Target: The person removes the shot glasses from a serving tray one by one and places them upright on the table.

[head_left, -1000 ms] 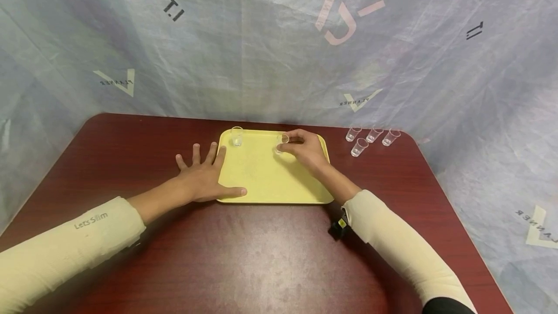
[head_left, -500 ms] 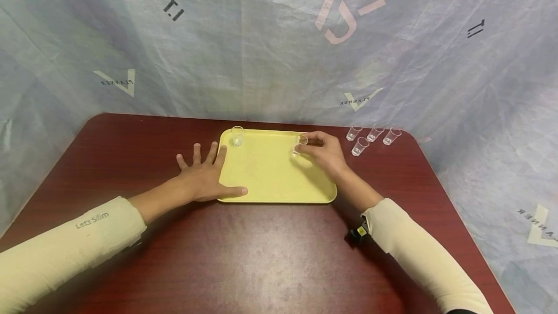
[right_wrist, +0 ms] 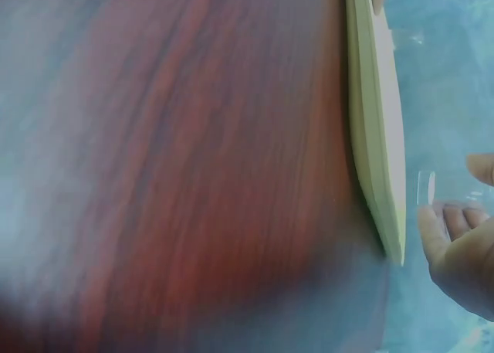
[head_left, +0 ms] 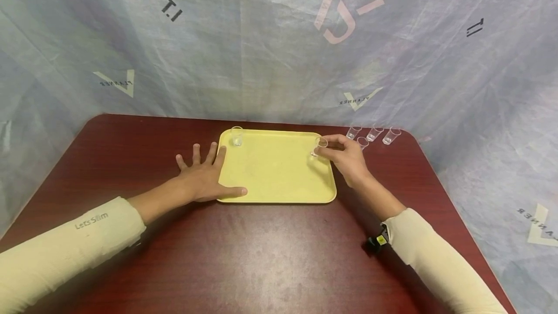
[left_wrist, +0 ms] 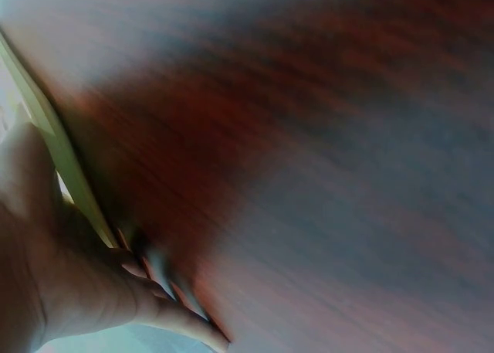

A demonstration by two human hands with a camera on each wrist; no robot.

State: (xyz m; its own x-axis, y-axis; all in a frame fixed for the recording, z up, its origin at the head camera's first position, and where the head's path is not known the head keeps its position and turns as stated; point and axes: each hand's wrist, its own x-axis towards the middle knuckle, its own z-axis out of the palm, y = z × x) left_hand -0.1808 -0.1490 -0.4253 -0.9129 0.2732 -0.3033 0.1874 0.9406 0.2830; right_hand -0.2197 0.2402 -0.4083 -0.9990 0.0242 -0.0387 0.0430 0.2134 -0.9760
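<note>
My right hand point(head_left: 350, 159) pinches a small clear shot glass point(head_left: 321, 143) between thumb and fingers, over the back right corner of a yellow tray point(head_left: 274, 168). Whether its base touches the tray I cannot tell. A second shot glass point(head_left: 237, 137) stands upright in the tray's back left corner. My left hand point(head_left: 200, 178) lies with spread fingers at the tray's left edge, its thumb across the front left corner. In the left wrist view, that hand point(left_wrist: 69, 276) is beside the tray's rim point(left_wrist: 58, 144). The right wrist view catches part of my right hand point(right_wrist: 463, 252) beyond the tray.
Several more clear shot glasses point(head_left: 391, 135) stand on the dark red table point(head_left: 270, 256) to the right of the tray; my right hand partly covers one point(head_left: 363, 143). A grey printed sheet point(head_left: 196, 62) hangs behind the table.
My right hand has moved to the right along the back of the tray with the shot glass in its grip. The left hand and the other glasses have stayed put.
</note>
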